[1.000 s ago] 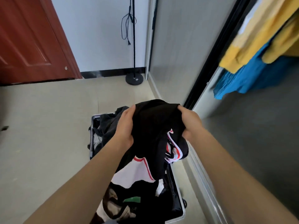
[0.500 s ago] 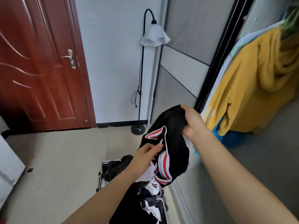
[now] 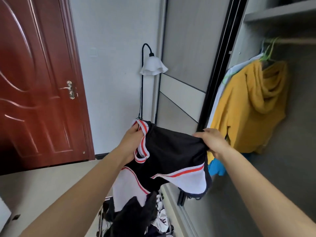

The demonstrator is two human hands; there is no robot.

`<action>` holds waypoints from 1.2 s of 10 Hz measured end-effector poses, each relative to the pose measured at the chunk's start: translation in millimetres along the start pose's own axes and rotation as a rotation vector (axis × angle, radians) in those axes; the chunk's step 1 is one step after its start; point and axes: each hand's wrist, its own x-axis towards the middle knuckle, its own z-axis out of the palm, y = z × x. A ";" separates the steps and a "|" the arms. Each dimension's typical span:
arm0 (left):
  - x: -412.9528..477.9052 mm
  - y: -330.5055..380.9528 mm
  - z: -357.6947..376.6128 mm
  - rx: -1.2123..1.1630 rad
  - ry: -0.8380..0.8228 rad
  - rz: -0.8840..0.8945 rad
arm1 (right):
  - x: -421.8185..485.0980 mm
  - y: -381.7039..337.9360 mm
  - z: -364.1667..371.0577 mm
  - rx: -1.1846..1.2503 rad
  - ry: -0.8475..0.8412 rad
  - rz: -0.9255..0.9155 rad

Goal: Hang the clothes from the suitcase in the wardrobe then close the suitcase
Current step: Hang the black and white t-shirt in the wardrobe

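Both the left hand [image 3: 134,142] and right hand [image 3: 212,142] now grip the black jersey [image 3: 172,151] stretched between them, no longer bunched.

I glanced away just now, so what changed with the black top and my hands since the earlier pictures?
The black top was lifted higher above the suitcase and is now spread between both hands. The left hand moved its grip from bunched cloth to the red-and-white trim. The right hand kept its hold. The yellow hoodie still hangs in the wardrobe.
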 end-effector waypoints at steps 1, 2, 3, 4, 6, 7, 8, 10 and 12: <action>0.7 13.5 19.4 -0.063 -0.012 -0.018 | -14.4 3.8 5.1 -0.346 0.008 -0.098; -0.9 12.7 42.8 -0.200 -0.069 -0.061 | -34.0 6.6 18.6 -0.183 -0.348 -0.090; -0.7 2.4 57.0 -0.177 -0.065 -0.078 | -45.2 17.8 30.4 0.123 -0.633 -0.001; 3.7 -4.5 59.3 -0.144 0.014 -0.110 | -44.7 25.6 31.2 0.226 -0.720 0.001; 3.4 -13.6 42.6 -0.193 0.109 -0.203 | -46.2 22.8 42.6 0.092 -0.628 0.002; 5.5 -17.2 40.2 -0.197 0.162 -0.170 | -57.4 19.1 60.2 -0.242 -0.576 -0.106; 4.0 -14.6 37.3 -0.225 0.207 -0.219 | -61.4 28.2 77.0 -0.243 -0.555 -0.209; 10.0 -21.8 20.3 -0.343 0.210 -0.272 | -51.9 5.8 67.5 0.120 -0.293 -0.220; 10.2 -42.0 21.2 0.006 0.379 -0.277 | -51.1 -49.7 40.2 0.162 -0.264 -0.295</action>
